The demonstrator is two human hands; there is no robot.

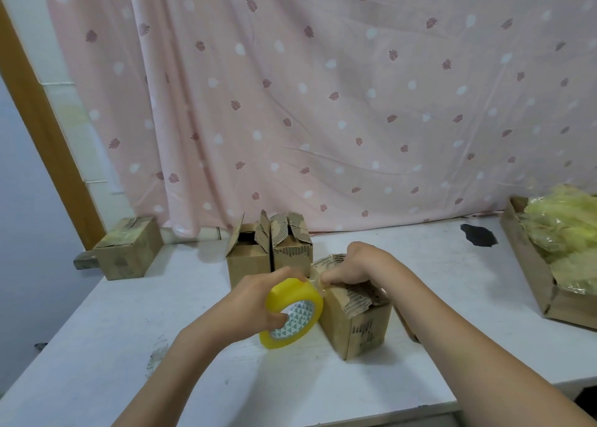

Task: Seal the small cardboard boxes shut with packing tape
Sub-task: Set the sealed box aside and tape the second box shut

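Head view: two hands at work on a small cardboard box at the middle of the white table.

The left hand (pixel 255 300) curls around the yellow tape roll (pixel 292 313), thumb hooked into its core, holding it tilted just beside the near box (pixel 355 320). The right hand (pixel 358 263) rests on top of that box, fingers bent down and pinching the clear tape end at the box's top edge; the flaps under it look folded down, ragged at the edges. Behind, two open boxes (pixel 269 258) stand touching side by side, flaps up, insides too dark to tell. A closed box (pixel 129 249) sits at the far left corner of the table (pixel 161 313). At the right edge, a shallow cardboard tray (pixel 529 265) holds crumpled yellowish plastic film (pixel 568 229).
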